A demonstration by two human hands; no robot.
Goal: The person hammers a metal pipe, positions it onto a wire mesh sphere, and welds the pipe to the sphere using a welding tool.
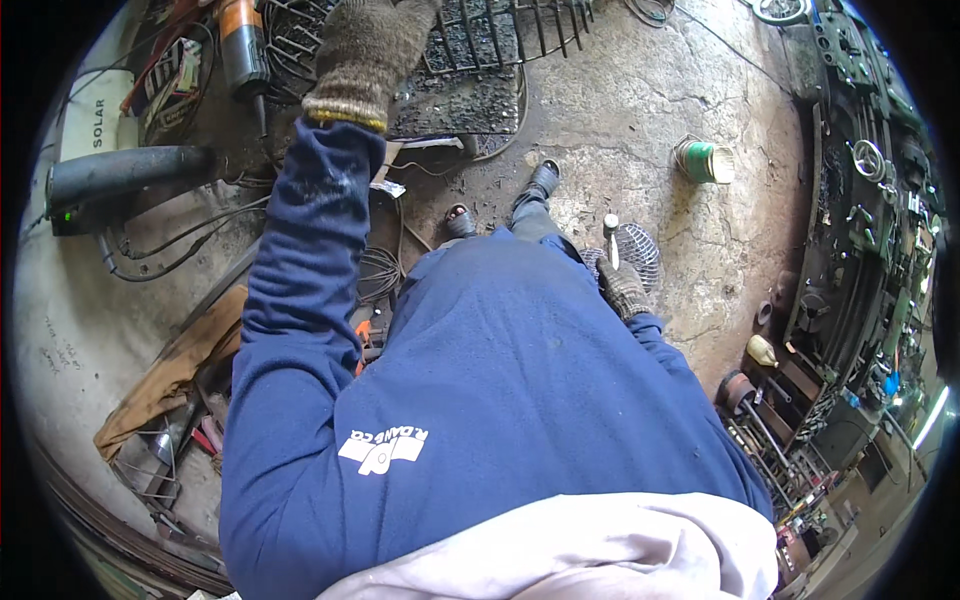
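My left hand (372, 45), in a brown knit glove, reaches to the top edge beside a dark steel grille (470, 35) of parallel bars. Its fingers run out of view, so I cannot see whether they hold anything. Below the grille is a work surface (455, 118) strewn with dark bits. Lower, at my right side, the gloved right hand (624, 288) is closed around a slim pale stick-like tool (614, 250) with a rounded end. A round wire fan guard (640, 245) shows just behind that tool.
An orange-and-grey power tool (242, 50) is left of my left arm, near a pale machine box (95, 125) and cables (190, 240). A green can (708, 162) stands on the concrete floor (640, 120). Machinery (870, 200) lines the right side; brown cloth (170, 375) lies at left.
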